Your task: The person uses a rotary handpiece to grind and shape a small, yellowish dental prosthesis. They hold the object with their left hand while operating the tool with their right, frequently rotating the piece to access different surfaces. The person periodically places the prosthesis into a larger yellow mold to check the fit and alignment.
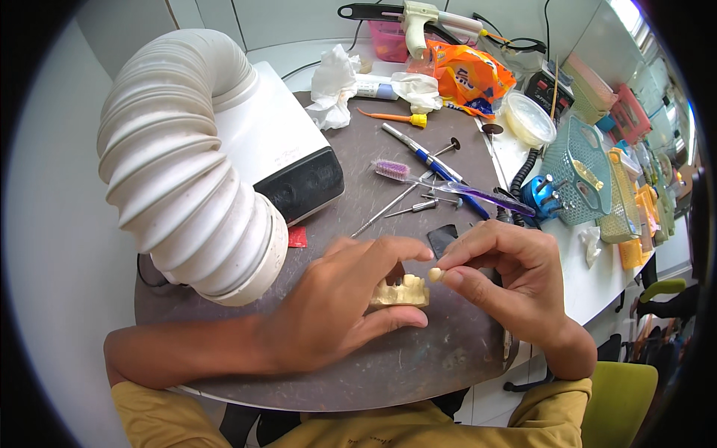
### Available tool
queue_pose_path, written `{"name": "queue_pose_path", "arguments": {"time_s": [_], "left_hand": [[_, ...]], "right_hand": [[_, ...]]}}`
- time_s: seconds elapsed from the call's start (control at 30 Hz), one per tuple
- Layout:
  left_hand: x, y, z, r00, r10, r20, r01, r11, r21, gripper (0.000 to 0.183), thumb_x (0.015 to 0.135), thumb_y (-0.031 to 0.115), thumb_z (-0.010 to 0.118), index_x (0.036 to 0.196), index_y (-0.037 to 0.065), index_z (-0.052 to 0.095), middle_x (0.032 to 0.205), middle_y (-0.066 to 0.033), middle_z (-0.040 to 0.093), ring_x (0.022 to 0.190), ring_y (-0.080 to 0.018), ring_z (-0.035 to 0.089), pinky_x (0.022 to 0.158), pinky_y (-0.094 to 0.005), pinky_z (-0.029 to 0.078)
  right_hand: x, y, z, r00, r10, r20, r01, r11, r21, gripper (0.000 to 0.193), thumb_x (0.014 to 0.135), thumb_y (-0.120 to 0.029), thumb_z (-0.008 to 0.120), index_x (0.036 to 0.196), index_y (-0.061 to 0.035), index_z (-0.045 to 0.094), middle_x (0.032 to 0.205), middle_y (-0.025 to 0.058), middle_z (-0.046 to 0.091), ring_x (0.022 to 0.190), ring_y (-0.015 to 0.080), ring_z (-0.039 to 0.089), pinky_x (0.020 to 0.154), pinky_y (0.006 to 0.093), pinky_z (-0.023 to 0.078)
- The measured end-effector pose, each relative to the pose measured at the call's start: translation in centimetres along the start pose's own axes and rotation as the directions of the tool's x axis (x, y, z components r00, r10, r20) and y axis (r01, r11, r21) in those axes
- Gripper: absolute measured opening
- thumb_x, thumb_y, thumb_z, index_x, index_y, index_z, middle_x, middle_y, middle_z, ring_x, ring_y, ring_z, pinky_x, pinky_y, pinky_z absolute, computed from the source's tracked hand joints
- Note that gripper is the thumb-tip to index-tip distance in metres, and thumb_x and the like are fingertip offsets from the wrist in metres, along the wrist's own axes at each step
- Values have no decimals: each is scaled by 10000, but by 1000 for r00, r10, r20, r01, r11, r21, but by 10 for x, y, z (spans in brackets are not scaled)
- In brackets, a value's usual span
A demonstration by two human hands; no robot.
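My left hand (343,295) grips a pale yellow dental model (403,293), thumb along its lower side and fingers over the top. A dark spot shows among the model's teeth, partly covered by the fingers. Just right of the model, my right hand (515,276) pinches a small cream-coloured dental crown (435,275) between thumb and fingertips. The crown is apart from the model by a small gap. Beyond the hands lie a toothbrush (448,185) with purple bristles, a blue and silver pen-like tool (426,157) and several small rotary bits (413,208).
A white ribbed hose (172,164) arches at the left, beside a white box with a black front (302,183). Crumpled tissues (332,86), an orange packet (470,78) and a glue gun (418,26) lie at the back. Plastic baskets (575,172) stand at the right.
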State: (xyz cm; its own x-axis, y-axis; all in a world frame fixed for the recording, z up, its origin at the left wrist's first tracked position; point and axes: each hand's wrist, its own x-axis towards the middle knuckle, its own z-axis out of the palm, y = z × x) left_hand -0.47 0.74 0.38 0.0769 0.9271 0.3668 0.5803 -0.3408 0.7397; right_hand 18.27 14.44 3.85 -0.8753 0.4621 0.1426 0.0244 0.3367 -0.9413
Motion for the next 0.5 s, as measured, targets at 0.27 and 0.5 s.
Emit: {"name": "queue_pose_path", "arguments": {"time_s": [0.27,0.5], "left_hand": [[3,-4,4,981,-167,94,184,959,-217,814,734,215,877,1350,43,373,917,-97,679,837,-115,678,704,-251,503],[0,-1,5,997,-74,-2,72,977,-200,816,734,171,876,1357,31,368,799,-61,639,725,-87,623,621,-247,463]], "right_hand": [[4,6,11,999,-46,10,46,999,-14,105,857,-8,687,948,42,678,914,102,696,839,146,692,793,280,562],[5,4,16,997,-62,55,63,998,-18,100,843,-5,697,930,41,679,885,103,699,817,144,691,756,286,566]]}}
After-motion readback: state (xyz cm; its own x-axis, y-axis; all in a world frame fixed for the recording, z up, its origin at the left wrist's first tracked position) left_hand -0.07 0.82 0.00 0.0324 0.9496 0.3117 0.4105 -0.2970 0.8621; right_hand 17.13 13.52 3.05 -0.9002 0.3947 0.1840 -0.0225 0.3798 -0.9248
